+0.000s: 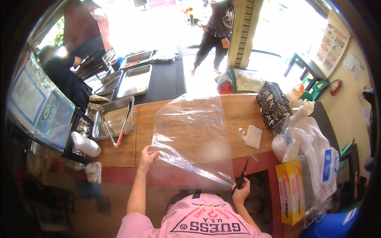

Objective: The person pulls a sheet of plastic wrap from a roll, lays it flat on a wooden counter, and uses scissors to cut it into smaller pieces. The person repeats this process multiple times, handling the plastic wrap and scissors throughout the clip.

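A large sheet of clear plastic (193,128) spreads over the wooden table in front of me, one edge running slantwise between my hands. My left hand (148,157) pinches its left corner. In my right hand (241,190) is a pair of black scissors (243,172), blades pointing up and away from me, beside the plastic's lower right corner; whether the fingers also hold that corner is hard to tell. A small folded white plastic piece (253,136) lies on the table to the right, with a thin clear strip (254,157) near the scissors' tip.
Tongs (120,138) rest on a steel tray (96,128) at the left, near a plastic-wrapped roll (86,145). At the right stand a patterned black box (272,104), white plastic bags (306,134) and a yellow wrap box (290,193). Two people (64,74) (212,35) stand beyond the table.
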Available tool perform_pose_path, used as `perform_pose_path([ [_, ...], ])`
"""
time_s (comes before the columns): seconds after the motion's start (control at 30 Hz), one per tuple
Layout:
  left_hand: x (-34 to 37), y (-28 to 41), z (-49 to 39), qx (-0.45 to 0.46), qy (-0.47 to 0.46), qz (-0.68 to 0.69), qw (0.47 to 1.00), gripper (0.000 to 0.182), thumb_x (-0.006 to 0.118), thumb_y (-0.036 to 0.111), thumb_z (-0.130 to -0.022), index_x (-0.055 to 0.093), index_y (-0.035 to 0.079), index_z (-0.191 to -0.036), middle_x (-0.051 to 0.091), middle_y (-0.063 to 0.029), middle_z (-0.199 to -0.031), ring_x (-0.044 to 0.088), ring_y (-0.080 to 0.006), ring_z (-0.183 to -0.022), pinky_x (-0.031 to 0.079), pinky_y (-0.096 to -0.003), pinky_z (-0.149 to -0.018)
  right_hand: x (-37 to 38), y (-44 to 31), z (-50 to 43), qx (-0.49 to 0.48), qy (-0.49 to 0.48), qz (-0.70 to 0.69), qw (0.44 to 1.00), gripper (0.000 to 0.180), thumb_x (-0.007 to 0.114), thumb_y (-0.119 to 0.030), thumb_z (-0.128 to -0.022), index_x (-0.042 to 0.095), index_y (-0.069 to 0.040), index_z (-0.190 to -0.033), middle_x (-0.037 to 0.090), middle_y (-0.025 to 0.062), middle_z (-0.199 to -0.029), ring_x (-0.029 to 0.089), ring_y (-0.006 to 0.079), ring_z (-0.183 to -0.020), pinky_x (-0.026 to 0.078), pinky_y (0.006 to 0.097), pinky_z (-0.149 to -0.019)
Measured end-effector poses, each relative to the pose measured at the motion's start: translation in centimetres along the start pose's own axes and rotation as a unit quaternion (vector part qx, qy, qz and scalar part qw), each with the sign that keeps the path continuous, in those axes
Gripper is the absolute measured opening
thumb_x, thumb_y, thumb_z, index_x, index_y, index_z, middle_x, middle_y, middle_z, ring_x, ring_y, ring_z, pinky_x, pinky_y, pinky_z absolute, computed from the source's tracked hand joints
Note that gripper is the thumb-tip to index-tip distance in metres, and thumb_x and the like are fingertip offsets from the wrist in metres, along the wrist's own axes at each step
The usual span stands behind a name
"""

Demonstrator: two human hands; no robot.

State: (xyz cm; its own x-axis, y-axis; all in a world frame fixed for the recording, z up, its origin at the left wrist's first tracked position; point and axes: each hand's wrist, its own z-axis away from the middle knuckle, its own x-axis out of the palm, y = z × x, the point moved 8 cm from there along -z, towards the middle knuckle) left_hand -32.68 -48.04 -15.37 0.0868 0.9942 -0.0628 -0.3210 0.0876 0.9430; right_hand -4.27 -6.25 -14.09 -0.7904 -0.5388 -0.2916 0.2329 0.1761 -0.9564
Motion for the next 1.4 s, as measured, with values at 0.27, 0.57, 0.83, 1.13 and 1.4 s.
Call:
perform_pose_path([
  [0.27,2.5,4.0,-5.2,0.064,0.022,-0.031,0.997,0.043,0.069,0.0,-0.081,0.048,-0.003,-0.118,0.067,-0.0143,-0.089,0.064,-0.0158,-0.062,0.052,-0.0272,-0.046,2.2,-1.9,-2.3,-0.072,0.008,0.013,0.997,0.036,0.066,0.003,-0.073,0.056,0.0,-0.108,0.064,0.0078,-0.086,0.062,0.015,-0.076,0.049,0.0284,-0.07],
  [0.57,-0.8,10.4,-12.0,0.121,0.077,-0.045,0.989,0.044,0.067,0.006,-0.083,0.048,-0.002,-0.121,0.069,-0.0129,-0.088,0.062,-0.0141,-0.054,0.048,-0.0221,-0.043,9.4,-8.7,-6.6,-0.135,0.015,0.046,0.99,0.033,0.068,-0.001,-0.073,0.058,-0.005,-0.104,0.062,0.0082,-0.072,0.063,0.022,-0.066,0.048,0.0347,-0.064],
  [0.83,-1.0,1.2,-6.2,-0.02,-0.033,-0.058,0.998,0.045,0.068,0.021,-0.087,0.047,-0.001,-0.121,0.067,-0.0104,-0.092,0.066,-0.0167,-0.071,0.055,-0.0304,-0.059,4.7,-2.6,-3.5,-0.038,0.018,0.073,0.996,0.03,0.067,0.0,-0.075,0.059,-0.003,-0.104,0.065,0.0098,-0.075,0.064,0.0177,-0.069,0.049,0.0322,-0.064],
  [1.13,-3.1,-1.6,2.2,-0.063,-0.07,-0.082,0.992,0.033,0.066,0.006,-0.085,0.054,-0.002,-0.115,0.064,-0.0059,-0.081,0.063,-0.0115,-0.07,0.048,-0.0243,-0.058,0.7,-2.7,-5.0,-0.032,-0.045,0.23,0.972,0.051,0.082,-0.012,-0.063,0.057,-0.002,-0.106,0.063,0.0102,-0.072,0.064,0.0233,-0.068,0.049,0.0343,-0.066],
  [1.4,-1.6,6.4,-3.2,0.139,0.085,-0.056,0.985,0.023,0.062,0.013,-0.09,0.06,-0.005,-0.105,0.065,-0.0069,-0.085,0.062,-0.0124,-0.075,0.048,-0.0235,-0.064,4.0,-4.8,-10.2,-0.153,-0.052,0.344,0.925,0.049,0.078,-0.015,-0.064,0.055,-0.005,-0.107,0.063,0.0144,-0.084,0.062,0.0323,-0.084,0.048,0.0431,-0.073],
])
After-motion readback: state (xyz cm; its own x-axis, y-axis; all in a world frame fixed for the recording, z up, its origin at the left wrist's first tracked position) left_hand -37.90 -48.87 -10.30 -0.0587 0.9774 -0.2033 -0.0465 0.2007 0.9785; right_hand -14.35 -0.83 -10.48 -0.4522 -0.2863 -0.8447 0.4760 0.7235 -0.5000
